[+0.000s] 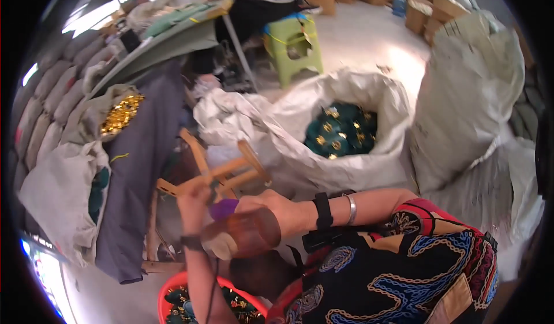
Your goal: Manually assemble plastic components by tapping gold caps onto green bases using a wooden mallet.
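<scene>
By the lower edge of an angular tan wooden frame (252, 158), the person's blurred left hand (195, 196) is curled, its hold impossible to tell. Rightward, the half-curled right hand (270, 210), grip unclear, adjoins a small purple piece (223, 210) and a translucent brown cylinder (255, 230).

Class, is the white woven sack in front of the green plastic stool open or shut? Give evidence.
Open. The large white woven sack has its mouth spread wide, showing dark green pieces with gold-coloured parts inside.

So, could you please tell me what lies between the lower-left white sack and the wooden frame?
A dark grey cloth lies between them, seen in the head view.
</scene>
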A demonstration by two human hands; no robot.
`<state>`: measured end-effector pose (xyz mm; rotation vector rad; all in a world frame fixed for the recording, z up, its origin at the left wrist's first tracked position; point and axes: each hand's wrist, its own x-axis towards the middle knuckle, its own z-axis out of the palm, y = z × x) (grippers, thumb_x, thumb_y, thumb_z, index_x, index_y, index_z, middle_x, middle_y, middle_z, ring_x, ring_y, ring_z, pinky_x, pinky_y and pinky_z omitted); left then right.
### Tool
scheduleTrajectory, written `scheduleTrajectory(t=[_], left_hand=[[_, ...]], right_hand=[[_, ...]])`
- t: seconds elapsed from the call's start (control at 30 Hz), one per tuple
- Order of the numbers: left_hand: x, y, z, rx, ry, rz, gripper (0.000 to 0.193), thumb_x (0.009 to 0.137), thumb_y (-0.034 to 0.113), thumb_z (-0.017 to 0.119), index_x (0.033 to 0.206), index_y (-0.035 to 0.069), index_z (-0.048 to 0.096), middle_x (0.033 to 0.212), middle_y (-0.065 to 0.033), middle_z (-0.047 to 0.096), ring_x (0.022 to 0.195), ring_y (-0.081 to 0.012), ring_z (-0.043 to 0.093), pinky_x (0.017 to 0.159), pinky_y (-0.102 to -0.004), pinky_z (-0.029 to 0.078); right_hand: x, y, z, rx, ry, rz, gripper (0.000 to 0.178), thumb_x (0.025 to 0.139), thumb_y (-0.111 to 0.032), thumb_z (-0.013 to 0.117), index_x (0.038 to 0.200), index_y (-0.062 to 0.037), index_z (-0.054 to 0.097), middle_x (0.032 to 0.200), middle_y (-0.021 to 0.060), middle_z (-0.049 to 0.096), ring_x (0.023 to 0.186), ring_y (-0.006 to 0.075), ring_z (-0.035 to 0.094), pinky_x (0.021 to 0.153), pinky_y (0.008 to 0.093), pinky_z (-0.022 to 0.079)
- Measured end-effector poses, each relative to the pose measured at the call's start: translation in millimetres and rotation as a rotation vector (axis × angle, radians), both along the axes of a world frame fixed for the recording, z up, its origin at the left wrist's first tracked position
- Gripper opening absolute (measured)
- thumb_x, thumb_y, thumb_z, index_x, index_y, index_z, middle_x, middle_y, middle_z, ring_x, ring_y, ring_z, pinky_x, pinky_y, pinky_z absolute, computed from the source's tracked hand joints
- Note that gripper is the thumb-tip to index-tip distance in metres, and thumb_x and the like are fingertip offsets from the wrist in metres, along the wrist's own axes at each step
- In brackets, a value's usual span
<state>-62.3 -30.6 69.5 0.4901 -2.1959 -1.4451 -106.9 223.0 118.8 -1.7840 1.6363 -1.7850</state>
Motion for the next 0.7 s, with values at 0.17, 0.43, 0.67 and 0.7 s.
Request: scheduleTrajectory(t=[0.17, 0.43, 0.67, 0.7], left_hand=[[-74, 71, 92, 0.241, 0.178, -0.459, 0.060, 0.087, 0.018, 0.060, 0.138, 0.004, 0.032, 0.127, -0.0174, 0.050, 0.103, -0.0181, 0.056, 0.075, -0.0272, 0.049], [-49, 74, 83, 0.058, 0.102, -0.317, 0.050, 0.085, 0.012, 0.060, 0.130, -0.001, 0.042, 0.121, -0.0156, 0.054, 0.101, -0.0223, 0.059, 0.072, -0.0283, 0.051], [17, 144, 239, -0.364, 0.522, -0.192, 0.047, 0.085, 0.016, 0.058, 0.128, 0.000, 0.045, 0.118, -0.0151, 0.056, 0.101, -0.0233, 0.059, 0.077, -0.0307, 0.047], [23, 158, 259, -0.501, 0.615, -0.282, 0.050, 0.085, 0.018, 0.058, 0.129, -0.001, 0.044, 0.120, -0.0165, 0.055, 0.105, -0.0250, 0.057, 0.079, -0.0322, 0.047]], right_hand=[[-6, 26, -19, -0.162, 0.411, -0.038, 0.036, 0.072, -0.018, 0.060, 0.104, -0.0025, 0.051, 0.094, 0.0122, 0.052, 0.077, 0.0308, 0.058, 0.058, 0.0389, 0.047], [-3, 43, -34, -0.013, 0.331, -0.051, 0.039, 0.070, -0.017, 0.064, 0.105, -0.0039, 0.052, 0.103, 0.0105, 0.055, 0.083, 0.0299, 0.059, 0.061, 0.0369, 0.049], [-19, 29, -36, -0.042, 0.354, -0.037, 0.033, 0.069, -0.016, 0.064, 0.098, -0.0043, 0.054, 0.098, 0.0114, 0.055, 0.077, 0.0309, 0.058, 0.061, 0.0409, 0.049], [-21, 27, -34, -0.044, 0.343, 0.001, 0.033, 0.069, -0.016, 0.064, 0.098, -0.0043, 0.054, 0.098, 0.0114, 0.055, 0.077, 0.0309, 0.058, 0.061, 0.0409, 0.049]])
